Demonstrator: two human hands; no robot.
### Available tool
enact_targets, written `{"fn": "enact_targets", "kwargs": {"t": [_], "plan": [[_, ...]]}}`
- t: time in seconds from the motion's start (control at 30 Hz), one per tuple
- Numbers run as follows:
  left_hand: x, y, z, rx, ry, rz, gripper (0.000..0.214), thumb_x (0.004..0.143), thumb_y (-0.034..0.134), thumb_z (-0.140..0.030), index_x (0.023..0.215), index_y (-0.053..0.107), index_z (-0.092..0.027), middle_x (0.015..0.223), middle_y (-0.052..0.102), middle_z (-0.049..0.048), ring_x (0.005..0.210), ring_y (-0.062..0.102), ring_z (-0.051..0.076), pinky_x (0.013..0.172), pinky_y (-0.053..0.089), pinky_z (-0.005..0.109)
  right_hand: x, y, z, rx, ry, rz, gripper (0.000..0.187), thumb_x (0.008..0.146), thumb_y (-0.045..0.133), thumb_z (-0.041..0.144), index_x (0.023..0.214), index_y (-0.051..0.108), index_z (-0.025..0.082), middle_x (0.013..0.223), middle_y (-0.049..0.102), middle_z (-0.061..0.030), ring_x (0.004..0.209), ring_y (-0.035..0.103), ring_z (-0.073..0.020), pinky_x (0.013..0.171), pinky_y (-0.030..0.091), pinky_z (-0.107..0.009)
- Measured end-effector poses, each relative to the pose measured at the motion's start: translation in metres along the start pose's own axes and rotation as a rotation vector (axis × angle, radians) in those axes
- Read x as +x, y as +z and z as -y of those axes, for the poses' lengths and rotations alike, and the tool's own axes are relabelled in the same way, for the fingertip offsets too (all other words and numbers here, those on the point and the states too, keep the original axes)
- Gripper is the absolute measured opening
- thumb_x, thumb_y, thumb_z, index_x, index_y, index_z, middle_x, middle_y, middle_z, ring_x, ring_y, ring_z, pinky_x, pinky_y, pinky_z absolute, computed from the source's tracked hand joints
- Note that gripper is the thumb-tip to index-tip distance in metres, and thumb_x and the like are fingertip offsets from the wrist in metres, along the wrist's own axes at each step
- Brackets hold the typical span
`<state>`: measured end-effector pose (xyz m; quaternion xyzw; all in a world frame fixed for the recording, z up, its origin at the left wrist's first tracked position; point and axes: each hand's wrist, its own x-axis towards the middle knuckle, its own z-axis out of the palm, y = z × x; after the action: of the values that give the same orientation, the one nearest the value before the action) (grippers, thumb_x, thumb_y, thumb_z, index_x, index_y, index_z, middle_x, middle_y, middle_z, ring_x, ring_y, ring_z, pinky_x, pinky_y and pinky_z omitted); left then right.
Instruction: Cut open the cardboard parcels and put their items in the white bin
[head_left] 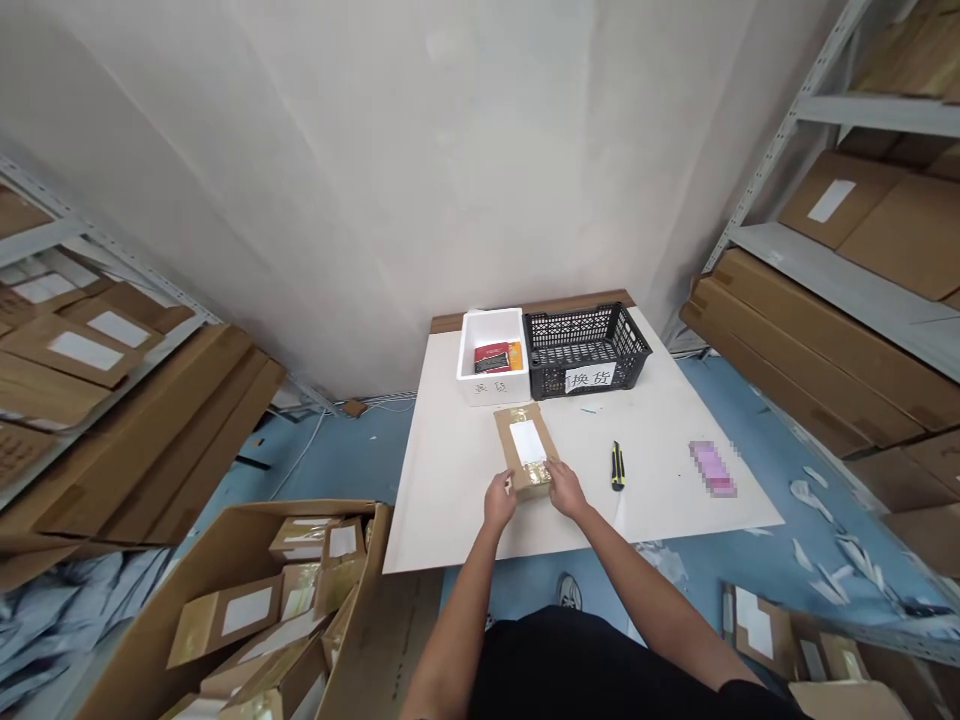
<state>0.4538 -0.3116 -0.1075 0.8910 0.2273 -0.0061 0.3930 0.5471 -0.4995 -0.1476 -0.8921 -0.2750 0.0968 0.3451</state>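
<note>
Gripping the taped cardboard box [526, 447] by its near corners, left hand [500, 498] and right hand [566, 488] closed on either side, I have it over the table [450, 470], just before the white foam bin [495, 389]. Pushing it forward could bump that bin; an uneven pinch could let it twist. Swinging it rightward could knock the cutter [617, 466] aside.
</note>
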Motion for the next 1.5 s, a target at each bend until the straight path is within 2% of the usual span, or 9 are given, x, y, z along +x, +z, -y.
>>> {"fn": "enact_targets", "kwargs": {"t": [0.13,0.3,0.43,0.53,0.73,0.97,1.2,1.33,1.5], "plan": [[0.039,-0.033,-0.009,0.223,0.0,0.032,0.053,0.088,0.066,-0.025,0.141,0.06,-0.022,0.149,0.059,0.0148,0.137,0.057,0.029,0.115,0.045,0.043,0.018,-0.03,0.001,0.032,-0.073,0.052,0.082,0.073,0.058,0.004,0.153,0.051,0.02,0.161,0.048,-0.013,0.153,0.037,-0.0307,0.126,0.03,-0.056],[0.119,-0.066,-0.037,0.452,0.119,0.326,0.111,0.063,0.089,-0.043,0.158,0.036,-0.019,0.172,0.023,0.0205,0.159,0.019,0.038,0.123,0.031,0.048,0.042,-0.091,-0.01,0.027,-0.012,-0.03,0.08,0.081,0.058,0.009,0.159,0.045,0.023,0.168,0.037,-0.01,0.158,0.025,-0.032,0.125,0.032,-0.056],[0.159,-0.056,-0.038,0.628,0.084,0.496,0.139,0.048,0.094,-0.045,0.164,0.023,-0.015,0.172,0.014,0.027,0.16,0.006,0.046,0.121,0.03,0.054,0.032,-0.135,-0.062,-0.01,0.112,-0.097,0.075,0.084,0.057,0.012,0.157,0.047,0.025,0.165,0.041,-0.0088,0.157,0.026,-0.0294,0.124,0.031,-0.054],[0.169,-0.05,-0.023,0.697,0.094,0.531,0.136,0.055,0.089,-0.047,0.166,0.016,-0.017,0.174,0.01,0.0247,0.16,0.005,0.044,0.118,0.035,0.057,0.016,-0.15,-0.113,-0.031,0.297,-0.146,0.065,0.087,0.057,0.015,0.151,0.054,0.021,0.155,0.053,-0.0115,0.149,0.04,-0.0282,0.122,0.036,-0.049],[0.17,-0.052,-0.005,0.698,0.072,0.582,0.131,0.067,0.08,-0.052,0.168,0.003,-0.018,0.175,-0.001,0.0194,0.161,-0.004,0.04,0.114,0.042,0.055,0.009,-0.12,-0.179,0.007,0.705,-0.003,0.045,0.093,0.061,0.028,0.136,0.063,0.017,0.122,0.073,-0.0126,0.114,0.069,-0.0245,0.098,0.053,-0.034],[0.166,-0.048,0.0,0.648,0.051,0.624,0.131,0.07,0.082,-0.046,0.168,0.001,-0.016,0.174,-0.01,0.0204,0.16,-0.012,0.035,0.12,0.034,0.05,0.028,-0.061,-0.193,-0.026,0.889,-0.007,0.038,0.09,0.063,0.03,0.125,0.062,0.015,0.113,0.074,-0.0172,0.102,0.073,-0.0273,0.087,0.054,-0.037],[0.153,-0.048,-0.004,0.638,0.052,0.614,0.128,0.073,0.083,-0.043,0.168,-0.001,-0.026,0.174,-0.011,0.0169,0.161,-0.01,0.033,0.114,0.042,0.055,0.058,-0.054,-0.155,-0.021,0.916,-0.098,0.035,0.099,0.05,0.03,0.13,0.055,0.015,0.11,0.075,-0.0183,0.098,0.073,-0.0313,0.079,0.051,-0.036],[0.151,-0.047,-0.009,0.672,0.036,0.64,0.131,0.073,0.083,-0.047,0.167,-0.007,-0.03,0.174,-0.014,0.0127,0.161,-0.012,0.03,0.115,0.041,0.055,0.087,-0.062,-0.077,0.019,0.664,-0.187,0.051,0.104,0.041,0.038,0.15,0.039,0.017,0.103,0.076,-0.0111,0.091,0.073,-0.0278,0.079,0.049,-0.033],[0.149,-0.046,-0.012,0.683,0.039,0.637,0.135,0.071,0.085,-0.05,0.167,-0.008,-0.031,0.174,-0.016,0.0092,0.161,-0.013,0.032,0.118,0.038,0.058,0.132,-0.048,0.036,-0.007,0.27,0.049,0.059,0.104,0.04,0.031,0.161,0.027,0.024,0.112,0.076,-0.008,0.092,0.072,-0.0248,0.079,0.048,-0.029]]}}
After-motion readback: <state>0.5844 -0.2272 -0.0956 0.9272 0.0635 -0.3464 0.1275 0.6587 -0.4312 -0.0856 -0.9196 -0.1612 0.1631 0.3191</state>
